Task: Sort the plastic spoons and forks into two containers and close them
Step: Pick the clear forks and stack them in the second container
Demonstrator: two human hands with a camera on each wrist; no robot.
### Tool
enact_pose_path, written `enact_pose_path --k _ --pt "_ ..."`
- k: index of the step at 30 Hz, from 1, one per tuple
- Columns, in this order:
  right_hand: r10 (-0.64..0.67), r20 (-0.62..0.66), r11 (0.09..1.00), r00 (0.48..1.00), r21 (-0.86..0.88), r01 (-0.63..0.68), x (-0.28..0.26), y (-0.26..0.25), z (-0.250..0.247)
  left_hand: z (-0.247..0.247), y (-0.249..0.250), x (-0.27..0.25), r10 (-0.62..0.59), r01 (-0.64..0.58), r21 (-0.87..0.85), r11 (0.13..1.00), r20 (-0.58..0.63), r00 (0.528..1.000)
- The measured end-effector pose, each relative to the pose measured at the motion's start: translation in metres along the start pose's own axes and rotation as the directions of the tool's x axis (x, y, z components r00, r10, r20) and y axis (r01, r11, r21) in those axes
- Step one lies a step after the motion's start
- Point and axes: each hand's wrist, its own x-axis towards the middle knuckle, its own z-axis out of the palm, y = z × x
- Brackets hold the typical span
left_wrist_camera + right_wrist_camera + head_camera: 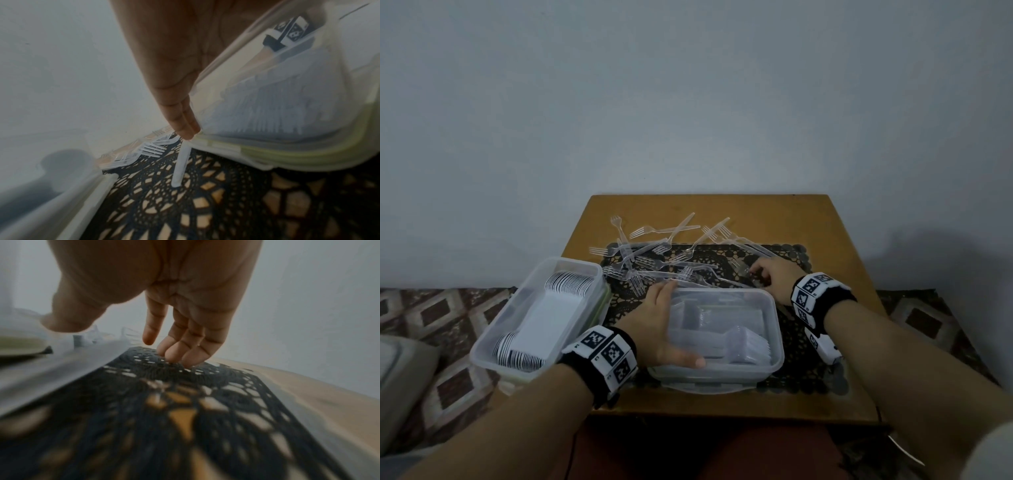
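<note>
Several clear plastic forks (661, 253) lie scattered over the back of a dark lace mat (784, 260). A clear container (774, 308) at the table's front holds stacked clear forks. My left hand (664, 318) lies against its left wall with straight fingers (180, 120), thumb along the front rim. A second container (517, 308) on the left holds rows of white spoons (570, 282). My right hand (767, 275) is behind the fork container's right corner, fingertips (170, 353) down on the mat (185, 402) among fork handles, thumb apart, nothing visibly pinched.
Each container seems to sit on a green-edged lid (705, 387). The small wooden table (842, 257) backs against a plain wall. Patterned fabric (448, 308) lies on both sides, with a cushion (400, 377) at far left. A loose fork handle (180, 167) lies beside the left hand.
</note>
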Motion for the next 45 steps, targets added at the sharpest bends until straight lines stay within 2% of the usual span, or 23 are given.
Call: enact_pose_path --k 5,10,15,25,28,30,31,35,37,41,43,45 --pt "-0.079 0.079 0.993 0.994 -0.077 0.085 0.019 -0.009 -0.009 -0.001 0.003 -0.002 -0.017 0.017 -0.011 1.0 0.003 1.0" --pt "-0.28 0.101 0.946 0.955 -0.142 0.292 0.031 -0.019 -0.012 -0.003 0.006 -0.003 -0.017 0.018 -0.01 1.0 0.009 1.0" --pt "-0.33 0.115 0.926 0.937 -0.154 0.345 0.042 -0.039 -0.01 -0.005 0.006 -0.003 0.006 -0.006 0.002 1.0 -0.009 1.0" --pt "-0.243 0.088 0.91 0.966 -0.324 0.258 0.06 -0.047 -0.006 -0.002 0.003 -0.002 0.011 -0.011 -0.02 1.0 -0.011 1.0" --pt "-0.133 0.017 0.92 0.991 -0.37 0.129 0.064 -0.044 -0.007 -0.002 0.003 -0.002 0.003 -0.003 -0.023 1.0 -0.012 1.0" --pt "-0.142 -0.049 0.921 0.989 -0.373 0.114 0.066 -0.041 -0.009 -0.002 0.003 -0.002 0.002 -0.003 -0.026 1.0 -0.015 1.0" --pt "-0.183 -0.062 0.916 0.981 -0.373 0.147 0.067 -0.041 -0.01 -0.001 0.003 -0.002 0.005 -0.005 -0.025 1.0 -0.014 1.0" --pt "-0.382 0.063 0.877 0.922 -0.289 0.383 0.067 -0.056 -0.013 -0.003 0.003 -0.002 0.006 -0.006 -0.036 0.999 -0.007 1.0" --pt "-0.401 0.152 0.879 0.903 -0.214 0.426 0.068 -0.067 -0.012 -0.004 0.004 -0.003 0.012 -0.012 -0.043 0.999 -0.011 1.0" --pt "-0.307 0.336 0.934 0.89 -0.075 0.35 0.072 -0.076 -0.004 -0.006 0.007 -0.004 0.011 -0.011 -0.052 0.999 -0.005 1.0" --pt "-0.29 0.347 0.947 0.892 -0.028 0.319 0.076 -0.074 0.0 -0.006 0.008 -0.005 0.012 -0.012 -0.053 0.999 -0.003 1.0" --pt "-0.263 0.302 0.959 0.916 -0.026 0.284 0.077 -0.069 -0.001 -0.007 0.008 -0.005 0.011 -0.011 -0.057 0.998 -0.002 1.0"
